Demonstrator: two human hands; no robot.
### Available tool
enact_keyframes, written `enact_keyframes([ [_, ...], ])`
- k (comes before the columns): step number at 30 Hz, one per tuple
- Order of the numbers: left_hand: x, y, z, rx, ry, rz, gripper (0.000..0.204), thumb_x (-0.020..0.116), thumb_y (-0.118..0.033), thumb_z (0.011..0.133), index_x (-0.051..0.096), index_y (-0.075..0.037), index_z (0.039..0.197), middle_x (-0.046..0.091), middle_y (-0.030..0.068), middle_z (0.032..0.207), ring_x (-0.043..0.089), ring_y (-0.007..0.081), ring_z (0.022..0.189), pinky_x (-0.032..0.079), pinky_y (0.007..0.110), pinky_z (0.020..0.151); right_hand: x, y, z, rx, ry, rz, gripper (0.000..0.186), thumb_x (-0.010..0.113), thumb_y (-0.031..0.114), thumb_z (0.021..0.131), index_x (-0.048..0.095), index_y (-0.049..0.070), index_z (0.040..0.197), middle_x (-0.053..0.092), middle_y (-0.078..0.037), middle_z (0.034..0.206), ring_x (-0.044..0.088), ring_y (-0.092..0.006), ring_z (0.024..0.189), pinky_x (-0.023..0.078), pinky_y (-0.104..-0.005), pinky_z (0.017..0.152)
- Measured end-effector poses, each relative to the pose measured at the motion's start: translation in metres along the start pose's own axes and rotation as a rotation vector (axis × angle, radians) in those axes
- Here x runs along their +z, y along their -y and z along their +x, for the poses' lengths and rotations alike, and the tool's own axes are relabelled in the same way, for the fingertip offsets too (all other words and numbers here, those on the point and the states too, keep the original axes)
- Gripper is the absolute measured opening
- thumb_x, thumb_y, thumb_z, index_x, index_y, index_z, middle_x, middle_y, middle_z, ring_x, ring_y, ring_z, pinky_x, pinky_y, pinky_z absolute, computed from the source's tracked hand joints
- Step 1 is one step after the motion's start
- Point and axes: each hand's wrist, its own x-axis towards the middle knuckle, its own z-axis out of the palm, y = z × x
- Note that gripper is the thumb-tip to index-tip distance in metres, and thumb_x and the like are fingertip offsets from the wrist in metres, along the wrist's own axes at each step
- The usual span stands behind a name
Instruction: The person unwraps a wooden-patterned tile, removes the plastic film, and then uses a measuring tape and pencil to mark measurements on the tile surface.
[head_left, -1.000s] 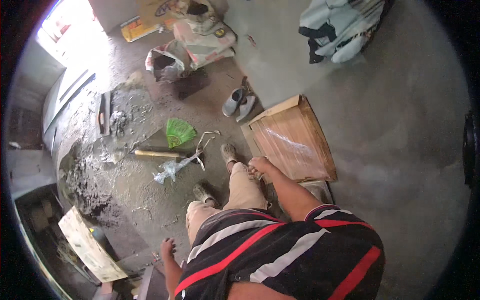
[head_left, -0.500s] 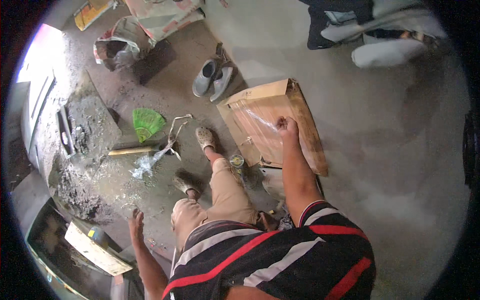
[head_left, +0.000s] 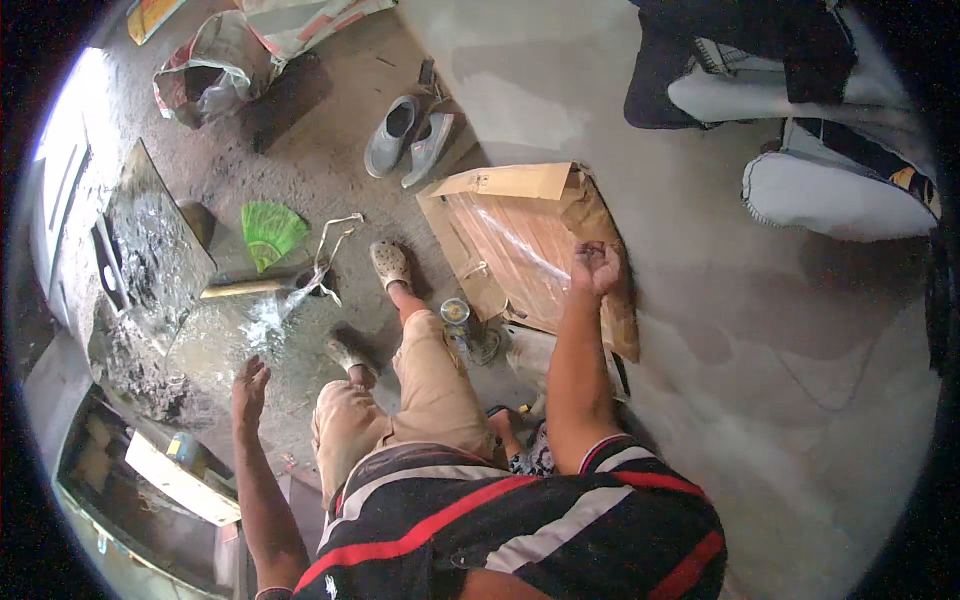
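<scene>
My right hand (head_left: 596,267) is raised over a flattened cardboard box (head_left: 525,225) with clear plastic across it, its fingers curled closed; I cannot make out whether anything is inside them. My left hand (head_left: 251,387) hangs at my left with fingers loosely apart and empty, over wet, muddy floor (head_left: 205,370). My feet wear light clogs (head_left: 391,264). Beyond them lie a green fan-shaped brush head (head_left: 272,235), a tool with a wooden handle (head_left: 238,288) and crumpled plastic (head_left: 268,323) with pale straps. A small round container (head_left: 454,312) sits beside my right leg.
Grey shoes (head_left: 390,140) and sacks (head_left: 215,68) lie ahead. Folded dark and white padded items (head_left: 835,195) are at upper right. A trough (head_left: 88,470) with a pale board (head_left: 175,485) is at lower left. Another person's bare leg and patterned cloth (head_left: 530,450) show behind my right arm.
My right hand has moved from beside my thigh out over the cardboard, and my left hand has risen. My legs have stepped, and the view has shifted, bringing more padded items into sight.
</scene>
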Motion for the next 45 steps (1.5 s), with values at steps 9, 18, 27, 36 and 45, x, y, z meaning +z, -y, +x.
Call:
enact_keyframes([
  [9,-0.001,0.006,0.003,-0.082,0.042,-0.002,0.054,0.065,-0.024,0.093,0.050,0.001,0.138,0.059,0.0219,0.133,0.057,0.0305,0.124,0.046,0.039,0.101,0.012,0.039,-0.026,-0.794,0.302,-1.952,0.053,0.061,0.011,0.089,0.047,-0.003,0.138,0.055,-0.020,0.139,0.053,-0.0296,0.130,0.044,-0.0370,0.105],
  [18,0.012,0.029,-0.002,-0.132,0.031,-0.008,0.052,0.064,-0.025,0.093,0.052,0.002,0.136,0.060,0.0206,0.133,0.058,0.0292,0.124,0.046,0.038,0.101,0.040,0.003,-0.057,-1.067,0.115,-2.295,0.059,0.069,0.018,0.081,0.050,0.002,0.135,0.052,-0.023,0.136,0.053,-0.0409,0.123,0.044,-0.0469,0.102],
  [27,0.032,0.038,0.013,-0.066,0.045,0.123,0.055,0.066,-0.027,0.091,0.052,0.003,0.135,0.063,0.0218,0.128,0.061,0.0326,0.118,0.047,0.039,0.099,0.034,0.008,-0.048,-0.953,0.038,-2.366,0.068,0.075,0.024,0.075,0.051,0.001,0.134,0.045,-0.028,0.143,0.043,-0.0438,0.133,0.035,-0.0539,0.108],
  [36,0.038,0.045,0.055,0.130,0.047,0.068,0.051,0.068,-0.022,0.090,0.054,0.004,0.132,0.063,0.0238,0.125,0.062,0.0320,0.116,0.048,0.040,0.097,0.025,0.001,-0.040,-1.232,0.239,-2.242,0.061,0.080,0.024,0.070,0.058,0.005,0.123,0.056,-0.023,0.125,0.055,-0.0422,0.114,0.047,-0.0506,0.095],
  [45,0.092,-0.070,0.086,0.191,0.154,0.276,0.052,0.069,-0.026,0.086,0.056,-0.002,0.131,0.067,0.0225,0.117,0.065,0.0308,0.111,0.050,0.038,0.092,0.040,0.007,-0.046,-1.034,0.039,-2.416,0.062,0.079,0.027,0.071,0.058,0.007,0.126,0.055,-0.024,0.127,0.054,-0.0430,0.118,0.044,-0.0523,0.098],
])
